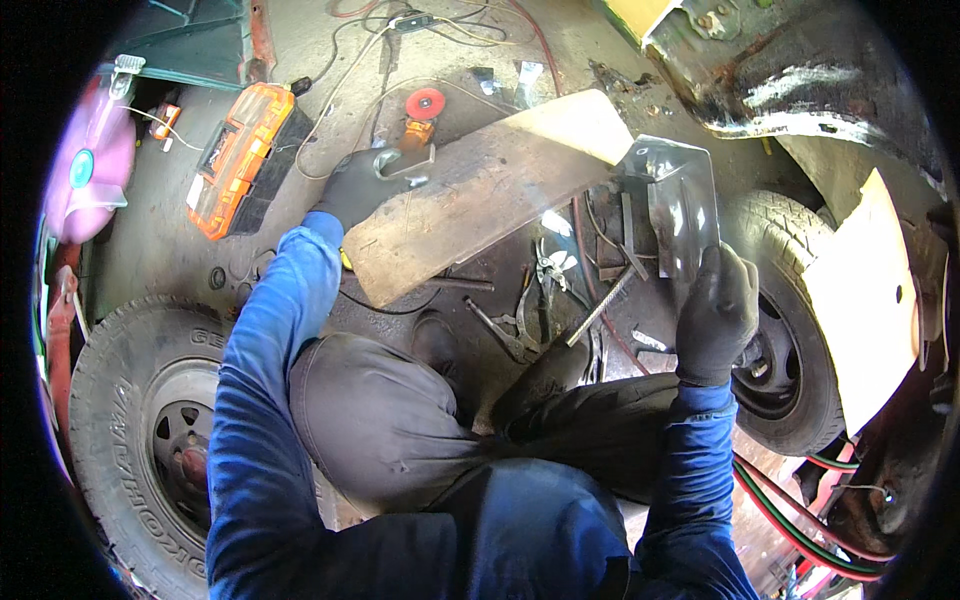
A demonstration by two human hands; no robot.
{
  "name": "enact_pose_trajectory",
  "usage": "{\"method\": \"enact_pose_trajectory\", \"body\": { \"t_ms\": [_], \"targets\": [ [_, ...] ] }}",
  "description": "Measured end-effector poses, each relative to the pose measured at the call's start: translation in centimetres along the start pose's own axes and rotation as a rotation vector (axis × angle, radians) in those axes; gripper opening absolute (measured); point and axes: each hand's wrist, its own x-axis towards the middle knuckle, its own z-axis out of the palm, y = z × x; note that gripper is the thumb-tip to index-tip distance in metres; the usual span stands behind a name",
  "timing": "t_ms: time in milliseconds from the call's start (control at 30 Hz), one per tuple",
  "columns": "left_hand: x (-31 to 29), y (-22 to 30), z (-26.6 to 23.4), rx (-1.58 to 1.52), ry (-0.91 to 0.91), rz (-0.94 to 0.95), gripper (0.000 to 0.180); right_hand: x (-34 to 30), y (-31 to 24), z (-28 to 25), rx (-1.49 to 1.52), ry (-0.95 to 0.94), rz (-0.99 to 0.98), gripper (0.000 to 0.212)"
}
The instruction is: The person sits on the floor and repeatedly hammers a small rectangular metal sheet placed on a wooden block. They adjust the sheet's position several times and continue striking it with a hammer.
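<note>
My left hand (362, 186), in a black glove, is closed on a small bent metal piece (418, 170). It is over the upper left edge of a long, stained brown board (490, 195), which lies slanted in front of me. I cannot tell whether the hand also touches the board. On the right, my gloved right hand (717, 316) grips the lower end of a shiny bent panel (682, 208). The panel's top corner is beside the board's right end. Just beyond the left hand lies an orange angle grinder (418, 132) with a red disc (425, 103).
Locking pliers (552, 266), a threaded rod (600, 306) and several other tools lie between board and knees. An orange-and-black toolbox (250, 160) stands at left. Tyres flank me, one left (120, 400), one right (775, 230). Cables (385, 50) cross the floor; hoses (800, 525) run lower right.
</note>
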Motion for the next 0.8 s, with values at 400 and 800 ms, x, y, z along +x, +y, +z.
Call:
{"method": "enact_pose_trajectory", "body": {
  "t_ms": [400, 800],
  "targets": [
    [-0.1, 1.4, -4.1, -0.57, 0.328, -0.113, 0.042, 5.3, -6.2, 4.0, 0.126, 0.171, -0.446, 0.03],
    [2.2, 0.3, -1.9, -0.355, -0.018, -0.147, 0.051, -7.2, -11.3, 17.8, 0.119, -0.493, -0.354, 0.055]
  ]
}}
